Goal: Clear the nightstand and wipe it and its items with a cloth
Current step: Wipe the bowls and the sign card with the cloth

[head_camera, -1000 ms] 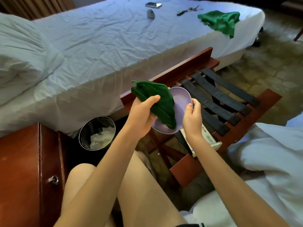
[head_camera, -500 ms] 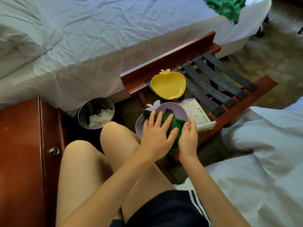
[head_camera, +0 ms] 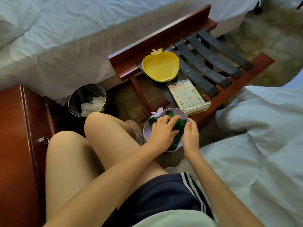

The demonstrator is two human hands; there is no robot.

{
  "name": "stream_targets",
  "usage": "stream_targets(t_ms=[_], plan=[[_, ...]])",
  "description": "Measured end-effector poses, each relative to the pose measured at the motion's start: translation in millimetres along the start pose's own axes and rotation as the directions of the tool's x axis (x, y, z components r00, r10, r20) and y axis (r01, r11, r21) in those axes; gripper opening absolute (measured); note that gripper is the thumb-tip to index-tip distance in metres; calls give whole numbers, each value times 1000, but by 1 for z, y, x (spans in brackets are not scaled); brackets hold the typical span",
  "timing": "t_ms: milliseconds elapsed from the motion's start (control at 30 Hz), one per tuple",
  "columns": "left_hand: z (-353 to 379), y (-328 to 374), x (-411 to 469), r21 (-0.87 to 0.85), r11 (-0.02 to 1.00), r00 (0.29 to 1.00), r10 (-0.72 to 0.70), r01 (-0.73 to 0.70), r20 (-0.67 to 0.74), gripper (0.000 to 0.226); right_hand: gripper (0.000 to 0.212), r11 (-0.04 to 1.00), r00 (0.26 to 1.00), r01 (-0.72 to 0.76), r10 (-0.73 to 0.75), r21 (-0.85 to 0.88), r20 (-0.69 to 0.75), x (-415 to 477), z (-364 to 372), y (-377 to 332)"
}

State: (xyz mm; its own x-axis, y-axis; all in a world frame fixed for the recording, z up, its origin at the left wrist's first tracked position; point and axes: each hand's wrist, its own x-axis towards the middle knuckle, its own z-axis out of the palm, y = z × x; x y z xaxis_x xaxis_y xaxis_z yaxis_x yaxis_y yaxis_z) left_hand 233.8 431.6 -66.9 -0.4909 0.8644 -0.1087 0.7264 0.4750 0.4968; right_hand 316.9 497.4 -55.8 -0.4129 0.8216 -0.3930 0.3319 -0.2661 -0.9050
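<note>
I see the left hand [head_camera: 161, 132], grip open, pressing the green cloth [head_camera: 180, 126] into the purple dish [head_camera: 176, 110]; the right hand [head_camera: 191, 137] grips the dish's rim.

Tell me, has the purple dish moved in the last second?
Yes. Against the luggage rack, the purple dish came down and toward the person, off the rack's near edge, uncovering the yellow dish.

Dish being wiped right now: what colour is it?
The dish is pale lilac, under a dark green cloth; the head view shows it.
</note>
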Motion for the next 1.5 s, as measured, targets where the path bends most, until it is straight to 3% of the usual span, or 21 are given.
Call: stream_targets(t_ms=[200, 433, 600, 733, 800, 900, 1033, 1200, 1300, 1400, 1500], plan=[[24, 11, 28, -10, 999, 970, 44, -47, -239, 26, 37, 996, 991, 11, -23, -92, -135, 31, -4, -1], [30, 17, 63, 44, 994, 932, 109, -99, -347, 20, 23, 970, 957, 87, -145, -227, -253, 60, -8, 3], [19, 17, 97, -29, 987, 959, 144, -156, -246, 32, 34, 908, 957, 146, -230, -392, -177, 77, -20, 2], [15, 14, 101, 54, 995, 962, 92, -80, -257, 23, 40, 878, 955, 156, -251, -452, -157, 91, -20, -4], [13, 6, 88, 133, 987, 967, 117, -88, -228, 26, 39, 891, 959, 149, -237, -429, -159, 94, -19, -4], [8, -15, 66, 220, 953, 958, 245, -209, -151, 35, 37, 900, 951, 199, -272, -388, -144, 97, -20, 0], [11, -5, 63, 132, 940, 949, 315, -316, 25, 39, 35, 918, 945, 252, -302, -306, -126, 99, -21, 4], [23, 4, 90, 246, 895, 922, 388, -372, -16, 36, 36, 940, 955, 272, -290, -206, -64, 101, -29, 7], [19, -2, 100, 373, 887, 943, 323, -272, -81, 42, 35, 941, 956, 275, -289, -197, -43, 104, -30, 8], [18, 5, 107, 466, 862, 970, 241, -201, -28, 33, 35, 933, 956, 279, -293, -229, -27, 110, -30, 5], [7, 19, 97, 580, 813, 999, 28, -43, 34, 22, 34, 923, 958, 274, -287, -270, -12, 115, -29, 2]])
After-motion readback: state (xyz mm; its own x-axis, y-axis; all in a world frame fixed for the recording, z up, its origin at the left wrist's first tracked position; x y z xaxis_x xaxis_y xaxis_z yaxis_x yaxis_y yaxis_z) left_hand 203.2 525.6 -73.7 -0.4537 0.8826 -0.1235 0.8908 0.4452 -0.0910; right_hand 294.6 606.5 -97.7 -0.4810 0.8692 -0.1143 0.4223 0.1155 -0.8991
